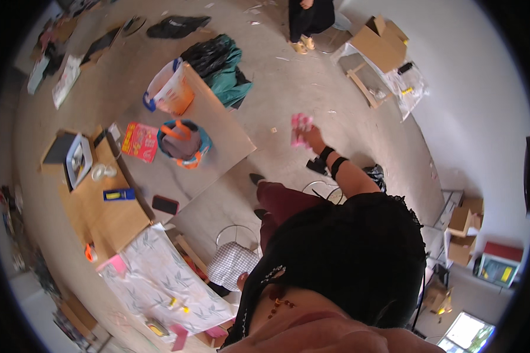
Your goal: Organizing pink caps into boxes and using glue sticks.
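My right arm reaches out over the open floor, with a black band at the wrist. At its end my right hand point(315, 140) is closed on a small pink-and-white bundle point(301, 130), blurred, so I cannot make out its kind. Of my left hand point(242, 281) only a small part shows, low beside my body next to a grey checkered stool seat point(231, 263); its fingers are mostly hidden. On the table point(218, 167) to the left stand a blue-and-orange bucket bag point(184, 144), a white-and-orange basket point(171, 88) and a red-and-yellow packet point(139, 142).
A phone point(165, 205) lies near a wooden tabletop point(94, 215) holding a blue box point(119, 195). Black and green bags point(227, 76) sit behind the table. Another person point(309, 17) is at the far side, near cardboard boxes point(378, 50). A wire-framed stool point(324, 189) stands under my right arm.
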Demonstrator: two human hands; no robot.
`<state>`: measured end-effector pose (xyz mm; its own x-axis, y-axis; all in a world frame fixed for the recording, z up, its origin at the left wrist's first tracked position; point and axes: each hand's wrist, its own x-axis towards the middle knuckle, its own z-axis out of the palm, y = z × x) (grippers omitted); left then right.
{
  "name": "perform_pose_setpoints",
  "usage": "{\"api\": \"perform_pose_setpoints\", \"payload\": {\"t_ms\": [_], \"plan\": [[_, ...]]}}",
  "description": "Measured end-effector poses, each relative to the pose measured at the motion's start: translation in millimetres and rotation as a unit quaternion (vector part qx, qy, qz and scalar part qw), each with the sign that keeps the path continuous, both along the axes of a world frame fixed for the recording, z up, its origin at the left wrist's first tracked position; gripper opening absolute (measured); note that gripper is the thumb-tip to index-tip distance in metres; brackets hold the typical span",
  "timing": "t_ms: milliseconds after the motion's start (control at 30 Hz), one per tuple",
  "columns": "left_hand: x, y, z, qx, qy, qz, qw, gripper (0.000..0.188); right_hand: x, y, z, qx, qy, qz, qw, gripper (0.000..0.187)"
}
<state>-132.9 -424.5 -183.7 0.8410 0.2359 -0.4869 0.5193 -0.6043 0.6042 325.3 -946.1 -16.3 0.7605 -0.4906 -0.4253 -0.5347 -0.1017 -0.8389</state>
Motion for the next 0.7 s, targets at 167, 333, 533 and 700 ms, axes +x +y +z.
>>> {"api": "perform_pose_setpoints", "payload": {"t_ms": [167, 333, 533, 700], "plan": [[103, -3, 49, 0.09, 0.06, -0.269, 0.957, 0.029, 46, -169, 45, -0.026, -0.144, -0.184, 0.972, 0.027], [203, -53, 88, 0.099, 0.033, -0.302, 0.947, 0.028, 95, -292, 93, 0.032, -0.251, -0.26, 0.932, 0.03], [333, -138, 100, 0.118, 0.0, -0.329, 0.937, 0.027, 162, -409, 113, 0.078, -0.282, -0.29, 0.911, 0.035], [439, -206, 121, 0.133, -0.019, -0.36, 0.923, 0.027, 211, -517, 98, 0.066, -0.273, -0.36, 0.89, 0.039]]}}
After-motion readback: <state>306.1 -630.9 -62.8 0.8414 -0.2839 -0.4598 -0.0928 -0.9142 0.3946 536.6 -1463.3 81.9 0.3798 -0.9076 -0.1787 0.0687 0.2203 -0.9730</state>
